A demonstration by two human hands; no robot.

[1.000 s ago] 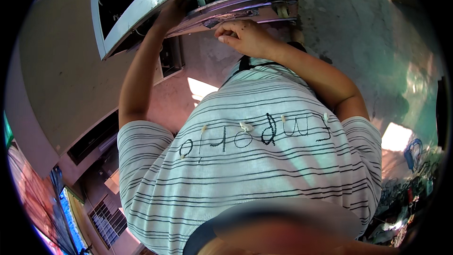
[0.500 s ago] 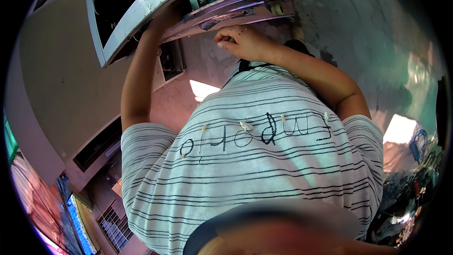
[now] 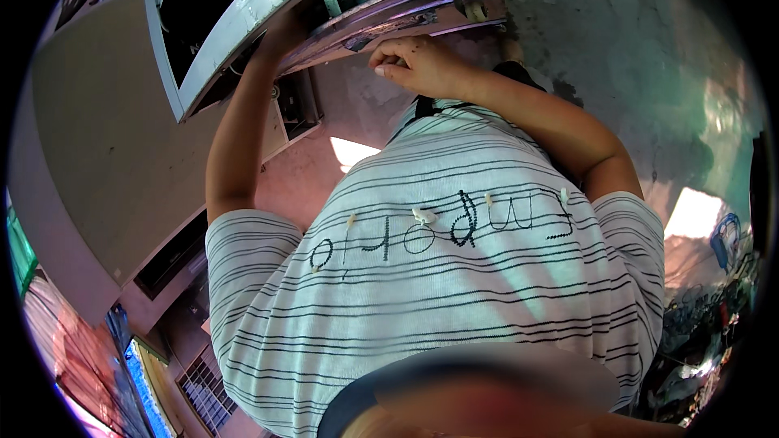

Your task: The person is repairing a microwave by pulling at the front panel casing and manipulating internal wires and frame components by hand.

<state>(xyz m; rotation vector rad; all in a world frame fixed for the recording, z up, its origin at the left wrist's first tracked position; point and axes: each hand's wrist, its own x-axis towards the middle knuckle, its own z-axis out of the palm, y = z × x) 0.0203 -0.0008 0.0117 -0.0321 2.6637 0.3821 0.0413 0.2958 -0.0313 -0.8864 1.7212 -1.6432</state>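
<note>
A metal housing (image 3: 272,2) with a pale bluish rim and a dark interior stands in front of me. My left hand (image 3: 286,35) reaches in under its rim, and its fingers are lost in shadow. What it touches there cannot be seen. Below the rim runs a worn pinkish panel (image 3: 389,24) with a shiny edge. Close to the lower edge of this panel is my right hand (image 3: 420,65), loosely closed with the fingers curled in. Nothing shows in it, and dark smudges mark its back.
A large flat beige panel (image 3: 122,146) stands at the left, with a dark opening (image 3: 299,101) near its corner. Grey concrete floor (image 3: 600,57) stretches to the right. A blue coiled object (image 3: 722,242) and tangled clutter (image 3: 698,349) lie at the lower right.
The view has shifted slightly. My right hand has risen a little toward the panel, still curled. My left hand stays inside the housing.
</note>
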